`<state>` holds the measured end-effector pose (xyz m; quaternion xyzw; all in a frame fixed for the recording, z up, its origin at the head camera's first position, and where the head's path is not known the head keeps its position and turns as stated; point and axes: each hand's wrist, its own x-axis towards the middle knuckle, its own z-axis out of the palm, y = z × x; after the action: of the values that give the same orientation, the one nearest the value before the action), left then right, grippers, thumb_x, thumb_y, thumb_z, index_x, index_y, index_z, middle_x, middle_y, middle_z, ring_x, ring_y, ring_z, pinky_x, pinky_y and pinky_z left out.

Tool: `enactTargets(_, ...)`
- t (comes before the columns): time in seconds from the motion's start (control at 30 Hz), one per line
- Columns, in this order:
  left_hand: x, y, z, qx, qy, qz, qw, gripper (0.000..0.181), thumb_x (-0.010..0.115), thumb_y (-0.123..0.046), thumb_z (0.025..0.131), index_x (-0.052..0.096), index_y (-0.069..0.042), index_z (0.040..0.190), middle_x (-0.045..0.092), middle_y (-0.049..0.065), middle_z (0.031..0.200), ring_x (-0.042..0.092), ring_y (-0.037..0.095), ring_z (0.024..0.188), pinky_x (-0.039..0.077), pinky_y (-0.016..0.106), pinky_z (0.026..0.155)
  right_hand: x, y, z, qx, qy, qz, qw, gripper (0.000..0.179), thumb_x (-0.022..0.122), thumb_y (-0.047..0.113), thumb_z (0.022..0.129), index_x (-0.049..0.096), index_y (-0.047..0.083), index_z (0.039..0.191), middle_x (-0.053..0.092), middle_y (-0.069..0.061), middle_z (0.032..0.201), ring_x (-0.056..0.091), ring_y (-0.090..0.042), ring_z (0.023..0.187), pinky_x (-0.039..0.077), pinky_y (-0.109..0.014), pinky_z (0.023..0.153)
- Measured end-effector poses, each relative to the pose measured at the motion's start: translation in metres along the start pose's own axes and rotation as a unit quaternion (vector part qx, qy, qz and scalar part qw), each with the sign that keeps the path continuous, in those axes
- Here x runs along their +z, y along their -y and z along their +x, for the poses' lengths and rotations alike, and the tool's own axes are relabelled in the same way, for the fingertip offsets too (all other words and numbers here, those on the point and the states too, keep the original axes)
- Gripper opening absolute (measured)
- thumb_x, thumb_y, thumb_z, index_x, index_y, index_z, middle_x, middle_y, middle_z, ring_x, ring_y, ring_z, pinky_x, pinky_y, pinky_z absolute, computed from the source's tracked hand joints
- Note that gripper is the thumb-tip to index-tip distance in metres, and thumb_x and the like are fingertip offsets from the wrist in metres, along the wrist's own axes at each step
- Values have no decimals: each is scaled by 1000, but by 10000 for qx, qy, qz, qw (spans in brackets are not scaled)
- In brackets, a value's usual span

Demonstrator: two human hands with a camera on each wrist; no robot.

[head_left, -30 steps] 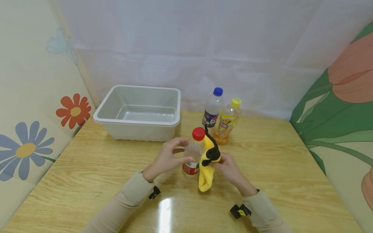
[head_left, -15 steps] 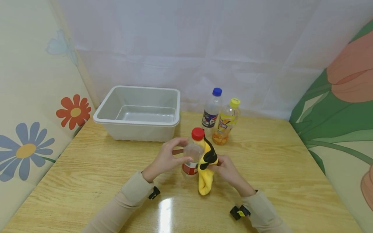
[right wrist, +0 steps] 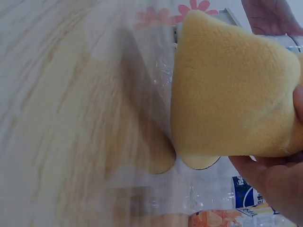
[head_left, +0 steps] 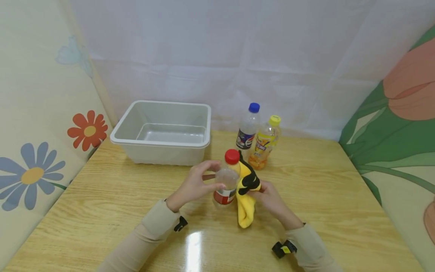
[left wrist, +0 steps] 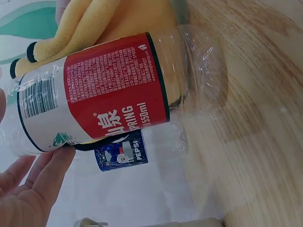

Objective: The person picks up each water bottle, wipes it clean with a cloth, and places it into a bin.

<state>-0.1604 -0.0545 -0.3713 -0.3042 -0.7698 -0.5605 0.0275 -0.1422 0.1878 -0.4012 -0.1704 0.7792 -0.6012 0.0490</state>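
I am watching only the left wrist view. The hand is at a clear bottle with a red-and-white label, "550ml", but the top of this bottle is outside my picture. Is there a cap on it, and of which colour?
Observer: Yes. In the head view, the Spring bottle has a red cap on.
Operator: Thank you. Behind it I notice also one Pepsi bottle. Does another bottle stand near to that one?
Observer: Yes, in the head view a yellow-capped bottle stands close beside it, on its right.
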Motion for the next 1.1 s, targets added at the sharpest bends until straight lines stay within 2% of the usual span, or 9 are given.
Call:
enactTargets(0.17,-1,-1,1,52,90,-48,9999,60,76,-8,72,48,7,122,56,20,111,55,31,103,51,23,81,-8,4,-3,-174,-258,266,9992,20,57,-9,82,58,-15,101,65,8,91,59,-7,85,50,-21,75)
enactTargets(0.27,-3,-1,1,112,162,-18,9998,61,76,-8,73,46,5,125,56,20,112,55,30,104,51,26,82,-12,7,-4,-334,-349,395,9981,18,57,-8,82,66,0,96,65,12,90,59,-7,85,49,-19,75)
enactTargets(0.4,-5,1,3,197,254,33,9995,61,74,-8,74,44,3,126,56,21,114,55,30,106,52,34,84,-16,12,-6,-508,-457,500,9964,36,56,-9,82,68,25,89,65,12,90,59,-6,85,49,-19,75)
enactTargets(0.47,-6,2,3,247,304,25,9992,59,73,-7,75,44,3,126,56,21,115,54,30,107,51,37,84,-17,14,-7,-547,-527,504,9958,41,56,-9,82,67,30,88,65,12,90,59,-5,84,49,-18,74)
enactTargets(0.7,-10,4,4,380,537,-32,9978,57,70,-3,77,44,7,126,54,24,119,53,32,110,50,26,86,-22,21,-9,-761,-810,643,9917,44,56,-12,80,68,30,86,65,11,87,58,-5,81,50,-18,70)
enactTargets(0.9,-13,5,5,473,772,-35,9959,57,67,-1,80,40,9,129,50,26,124,50,33,113,48,26,88,-26,26,-9,-1016,-783,971,9870,45,52,-15,81,69,27,86,65,9,87,58,-5,80,50,-18,69)
enactTargets(1.0,-13,6,5,480,870,-29,9950,58,66,-2,81,38,9,131,49,25,125,49,33,114,48,27,89,-27,26,-10,-1004,-711,971,9876,40,53,-11,83,69,26,87,64,8,89,58,-6,82,50,-19,70)
enactTargets(1.1,-12,5,4,425,836,10,9956,61,67,-4,82,36,7,133,47,23,129,47,31,117,46,28,91,-28,26,-11,-1003,-666,1084,9868,33,56,-6,84,69,24,87,64,8,89,57,-7,82,50,-19,71)
